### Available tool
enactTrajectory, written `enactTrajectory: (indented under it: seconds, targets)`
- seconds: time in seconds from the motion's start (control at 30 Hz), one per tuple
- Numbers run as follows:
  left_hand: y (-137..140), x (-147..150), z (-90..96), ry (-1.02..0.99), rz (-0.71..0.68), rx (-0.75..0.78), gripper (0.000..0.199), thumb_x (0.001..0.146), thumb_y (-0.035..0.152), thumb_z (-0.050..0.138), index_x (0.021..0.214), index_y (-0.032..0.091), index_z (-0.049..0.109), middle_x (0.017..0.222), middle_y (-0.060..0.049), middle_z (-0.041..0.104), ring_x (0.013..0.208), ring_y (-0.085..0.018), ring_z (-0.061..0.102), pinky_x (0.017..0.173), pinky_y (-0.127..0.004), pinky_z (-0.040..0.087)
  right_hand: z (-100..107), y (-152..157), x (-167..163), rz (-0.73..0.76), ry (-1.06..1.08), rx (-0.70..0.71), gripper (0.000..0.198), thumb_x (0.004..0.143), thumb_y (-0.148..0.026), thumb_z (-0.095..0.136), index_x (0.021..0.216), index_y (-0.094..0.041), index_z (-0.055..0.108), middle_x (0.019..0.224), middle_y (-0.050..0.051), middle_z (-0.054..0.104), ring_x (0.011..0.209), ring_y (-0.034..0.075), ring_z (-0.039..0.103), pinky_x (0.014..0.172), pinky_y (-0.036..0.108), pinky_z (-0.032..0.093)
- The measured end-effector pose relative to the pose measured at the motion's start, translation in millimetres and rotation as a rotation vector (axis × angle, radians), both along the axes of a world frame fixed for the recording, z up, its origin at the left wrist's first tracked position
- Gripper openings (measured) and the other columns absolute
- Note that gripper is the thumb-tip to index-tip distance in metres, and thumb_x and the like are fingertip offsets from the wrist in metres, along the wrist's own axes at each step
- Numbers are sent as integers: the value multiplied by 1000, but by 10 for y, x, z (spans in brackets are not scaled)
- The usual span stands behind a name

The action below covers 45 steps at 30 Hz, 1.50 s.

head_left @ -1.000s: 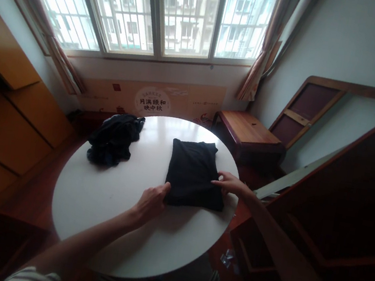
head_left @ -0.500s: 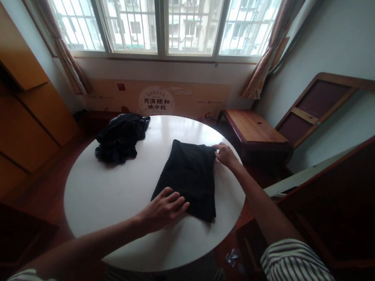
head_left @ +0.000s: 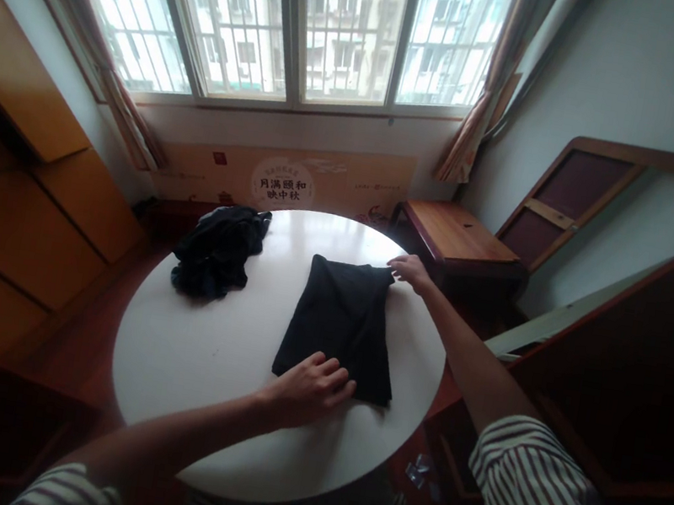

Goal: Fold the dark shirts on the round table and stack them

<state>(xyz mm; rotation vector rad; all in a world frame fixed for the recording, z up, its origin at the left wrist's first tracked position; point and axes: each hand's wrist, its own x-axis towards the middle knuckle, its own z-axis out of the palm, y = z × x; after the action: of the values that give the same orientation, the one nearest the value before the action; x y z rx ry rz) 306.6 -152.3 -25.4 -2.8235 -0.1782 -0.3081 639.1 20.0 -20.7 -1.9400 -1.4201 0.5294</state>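
A folded black garment point(head_left: 340, 313), its exact kind unclear, lies flat on a round white table point(head_left: 183, 373). Over its near edge rests my left hand point(head_left: 315, 390), knuckles up, with loosely bent fingers on the cloth; the thumb is hidden. My right hand point(head_left: 411, 271) is at the far right corner of the garment, fingers apart and touching or just beside that corner. A crumpled heap of dark clothing point(head_left: 219, 251) sits at the far left of the table.
Beyond the table stands a low wooden side table point(head_left: 459, 231) near the wall. Orange-brown cabinets point(head_left: 25, 237) line the left side. Small clear scraps point(head_left: 421, 471) lie on the floor at the right. Barred windows and curtains are ahead.
My left hand has slid a little to the right along the garment's near edge. The right hand's fingers have loosened and spread at the far corner. The dark heap has stayed put.
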Motion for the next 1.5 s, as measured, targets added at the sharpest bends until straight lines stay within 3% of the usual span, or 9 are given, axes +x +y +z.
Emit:
enactTrajectory:
  seconds: [0.2, 0.43, 0.53, 0.67, 0.9, 1.03, 1.2, 1.4, 1.5]
  targets:
    - [-99, 456, 46, 110, 13, -37, 22, 99, 13, 42, 113, 8, 58, 97, -11, 58, 85, -20, 56, 65, -31, 43, 49, 204, -153, -107, 54, -25, 20, 73, -11, 71, 93, -7, 72, 70, 8, 69, 54, 12, 61, 52, 21, 51]
    - [-205, 532, -70, 0, -10, -145, 21, 100, 17, 39, 107, 11, 58, 96, -9, 58, 80, -19, 57, 62, -30, 46, 61, 255, -175, -163, -118, -14, 23, 69, -6, 65, 90, -7, 74, 89, 16, 72, 85, 26, 69, 75, 31, 55]
    - [-165, 385, 50, -96, 54, -230, 22, 102, 25, 39, 95, 16, 58, 87, -4, 59, 74, -17, 58, 64, -30, 48, 111, 342, -284, -67, -186, 3, 22, 70, -5, 66, 89, -9, 76, 101, 17, 72, 101, 28, 66, 89, 32, 51]
    - [-55, -93, 193, -284, 217, -288, 23, 102, 20, 37, 101, 16, 60, 80, -4, 61, 68, -15, 59, 62, -27, 50, 167, 560, -594, 206, -174, 0, 14, 79, -14, 68, 88, -14, 78, 95, 9, 75, 90, 19, 68, 83, 22, 50]
    - [-84, -808, -107, -337, 507, -266, 38, 95, 15, 44, 132, 10, 49, 108, -13, 65, 92, -21, 66, 74, -30, 58, 49, 925, -1146, 427, -118, -56, 17, 86, -26, 68, 88, -12, 78, 87, 9, 76, 77, 16, 67, 71, 20, 50]
    - [-62, -823, -243, -237, 614, -298, 33, 94, 13, 46, 125, 11, 54, 97, -10, 67, 85, -20, 67, 71, -29, 57, -45, 1041, -1305, 455, -118, -84, 18, 81, -29, 75, 85, -11, 78, 83, 9, 75, 76, 18, 67, 71, 22, 51]
    - [-9, -761, -287, -71, 783, -356, 14, 93, 15, 49, 84, 16, 60, 78, -4, 63, 70, -18, 65, 58, -26, 49, -67, 1107, -1351, 442, -153, -95, 14, 80, -26, 76, 85, -12, 77, 84, 8, 74, 78, 17, 66, 71, 21, 51]
    - [-73, -749, -348, 37, 708, -360, 13, 90, 10, 48, 82, 17, 57, 80, -5, 64, 71, -19, 65, 58, -27, 46, -48, 1099, -1445, 347, -219, -44, 14, 84, -25, 71, 89, -12, 76, 95, 11, 73, 87, 18, 66, 78, 22, 51]
    - [-72, -756, -174, 83, 754, -409, 11, 90, 13, 49, 84, 17, 57, 81, -5, 65, 71, -20, 66, 59, -28, 46, -1, 1024, -1455, 345, -242, -20, 12, 85, -23, 69, 89, -13, 76, 96, 9, 74, 86, 16, 66, 77, 19, 50]
